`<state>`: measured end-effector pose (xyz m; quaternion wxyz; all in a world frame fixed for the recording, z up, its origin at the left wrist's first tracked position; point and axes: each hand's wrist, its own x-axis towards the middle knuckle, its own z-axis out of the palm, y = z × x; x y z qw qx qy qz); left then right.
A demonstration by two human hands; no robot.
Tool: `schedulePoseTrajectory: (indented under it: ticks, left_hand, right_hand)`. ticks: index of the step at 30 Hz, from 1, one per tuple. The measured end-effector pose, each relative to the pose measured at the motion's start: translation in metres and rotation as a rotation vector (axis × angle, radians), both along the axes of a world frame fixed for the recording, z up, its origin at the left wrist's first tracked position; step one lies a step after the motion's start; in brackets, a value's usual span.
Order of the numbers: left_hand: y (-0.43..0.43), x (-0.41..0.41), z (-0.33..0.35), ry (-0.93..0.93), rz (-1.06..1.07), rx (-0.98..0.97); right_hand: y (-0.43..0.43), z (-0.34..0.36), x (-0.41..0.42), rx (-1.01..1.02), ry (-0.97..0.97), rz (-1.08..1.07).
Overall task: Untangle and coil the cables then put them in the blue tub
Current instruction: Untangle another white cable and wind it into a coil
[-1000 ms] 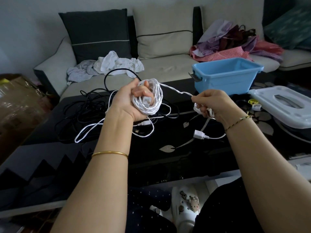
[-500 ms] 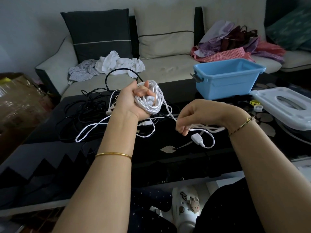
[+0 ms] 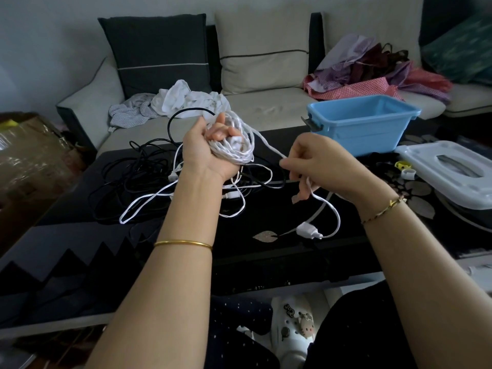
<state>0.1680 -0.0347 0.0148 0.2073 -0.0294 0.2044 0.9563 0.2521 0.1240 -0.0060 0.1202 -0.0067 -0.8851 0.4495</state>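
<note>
My left hand [image 3: 207, 150] is raised over the dark table and grips a white cable coil [image 3: 237, 145] wound around its fingers. A strand runs from the coil to my right hand [image 3: 316, 166], which pinches the white cable between its fingertips. Below that hand the cable's tail loops down to a white plug [image 3: 308, 231] hanging just above the table. A tangle of black cables [image 3: 133, 179] and a loose white cable [image 3: 149, 203] lie on the table behind my left arm. The blue tub [image 3: 364, 126] stands open at the table's far right.
A white tub lid [image 3: 452, 171] lies to the right of the tub, with small rings [image 3: 404, 167] beside it. Behind the table a sofa [image 3: 266, 105] holds cushions and piles of clothes [image 3: 372, 70]. A cardboard box [image 3: 29, 155] stands at the left.
My right hand swung down and left under the coil, then rose to the coil's right, pinching the strand nearer its end. The plug's tail now hangs in a longer loop.
</note>
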Motion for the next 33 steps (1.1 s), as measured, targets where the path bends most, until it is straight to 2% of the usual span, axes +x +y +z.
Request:
schedulePoseTrajectory:
  ticks: [2, 6, 10, 12, 17, 21, 25, 28, 33]
  left_hand:
    - [-0.003, -0.006, -0.005, -0.037, 0.033, 0.019]
    - [-0.005, -0.012, -0.010, -0.059, 0.047, 0.007]
    - [-0.003, -0.011, -0.010, -0.052, 0.035, 0.011]
    - [-0.002, -0.010, -0.009, -0.041, 0.028, 0.007]
    - [-0.002, -0.002, -0.003, 0.002, 0.011, -0.020]
    - [0.001, 0.003, -0.002, 0.038, 0.012, -0.031]
    - [0.000, -0.001, -0.003, 0.032, 0.023, 0.000]
    - [-0.001, -0.002, -0.005, 0.035, 0.029, 0.011]
    - [-0.001, -0.006, -0.005, 0.013, 0.067, 0.060]
  right_hand:
    - [-0.003, 0.004, 0.001, 0.020, 0.062, 0.021]
    - [-0.004, 0.004, -0.002, 0.138, 0.056, 0.057]
    - [0.003, -0.001, -0.009, 0.334, 0.085, -0.074]
    - [0.003, -0.002, -0.010, 0.290, 0.086, -0.110]
    - [0.004, -0.006, -0.014, -0.077, 0.137, -0.217]
    - [0.010, -0.008, -0.016, -0.177, 0.071, -0.262]
    - [0.009, -0.009, -0.014, -0.265, 0.080, -0.221]
    - [0.005, -0.005, -0.010, -0.236, 0.092, -0.182]
    - [-0.007, -0.004, -0.007, -0.108, -0.033, 0.002]
